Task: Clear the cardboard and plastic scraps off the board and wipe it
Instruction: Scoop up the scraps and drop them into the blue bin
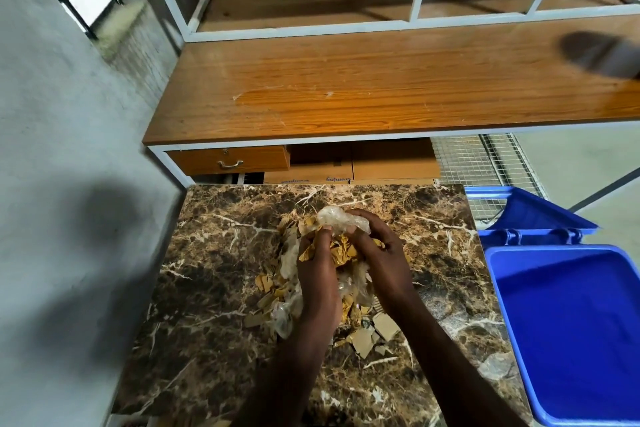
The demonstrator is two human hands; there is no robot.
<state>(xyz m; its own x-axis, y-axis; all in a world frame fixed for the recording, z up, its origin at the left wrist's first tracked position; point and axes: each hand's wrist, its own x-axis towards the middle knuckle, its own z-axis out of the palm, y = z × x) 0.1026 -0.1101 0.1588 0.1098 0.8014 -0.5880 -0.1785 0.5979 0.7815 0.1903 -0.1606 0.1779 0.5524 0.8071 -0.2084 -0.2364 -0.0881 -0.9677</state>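
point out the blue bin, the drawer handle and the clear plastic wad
blue bin (568, 329), head view, on its bare inner floor
drawer handle (230, 164), head view, on the middle of the metal pull
plastic wad (334, 217), head view, on the crumpled top above the fingers

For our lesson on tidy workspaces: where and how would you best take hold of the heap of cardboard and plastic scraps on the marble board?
Cup the scrap heap at its two long flanks, from left and right, as the left hand and right hand do. It is loose, mixed pieces, so squeezing inward probably bundles it; the flat cardboard bits near its edge likely need a second pass.
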